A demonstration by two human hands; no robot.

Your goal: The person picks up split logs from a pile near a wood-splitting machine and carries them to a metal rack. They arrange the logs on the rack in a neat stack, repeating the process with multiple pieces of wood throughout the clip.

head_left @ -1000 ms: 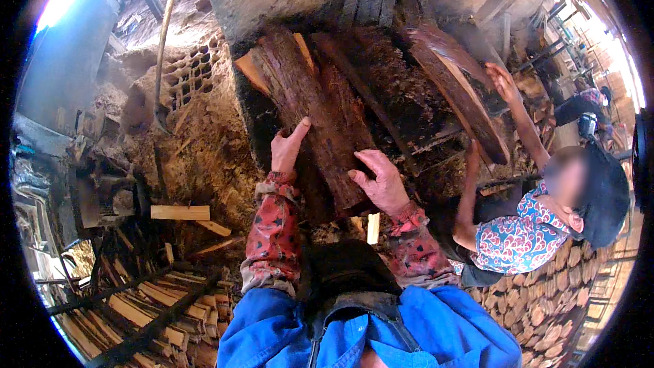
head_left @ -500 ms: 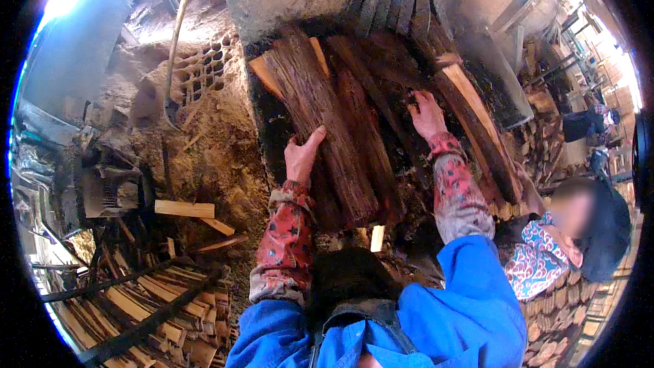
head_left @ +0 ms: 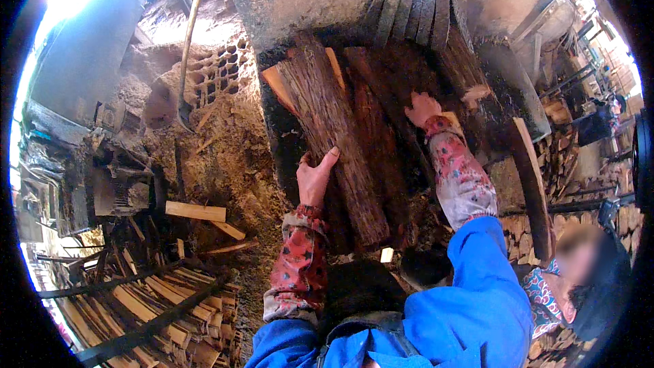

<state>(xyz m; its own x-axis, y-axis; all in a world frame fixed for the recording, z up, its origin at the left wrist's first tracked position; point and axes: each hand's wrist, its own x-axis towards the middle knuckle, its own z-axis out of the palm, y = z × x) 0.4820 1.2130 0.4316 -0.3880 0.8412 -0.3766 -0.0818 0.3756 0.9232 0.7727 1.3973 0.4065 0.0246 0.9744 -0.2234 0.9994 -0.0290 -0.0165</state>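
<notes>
A long, bark-covered wood slab (head_left: pixel 330 129) lies slanted in front of me on a dark surface. My left hand (head_left: pixel 316 176) grips its left edge, the thumb against the bark and the fingers curled at the side. Other dark slabs (head_left: pixel 378 123) lie to the right of it. My right hand (head_left: pixel 424 109) rests over these darker slabs with its fingers apart, slightly blurred, holding nothing that I can make out. Further right, a split slab with a pale edge (head_left: pixel 530 184) stands steeply beside another person (head_left: pixel 545 300); that person's grip on it is hidden.
Dark flat strips (head_left: pixel 422 10) hang at the back above the slabs. On the left are a long wooden handle (head_left: pixel 193 34), a sawdust heap (head_left: pixel 231 136) and a metal-barred rack of split wood (head_left: pixel 146 300). Stacked wood (head_left: pixel 579 221) lines the right side.
The pale-edged slab has moved right and toward the other person, away from the slabs before me. My right hand's fingers have spread. My left hand stays on the bark-covered slab.
</notes>
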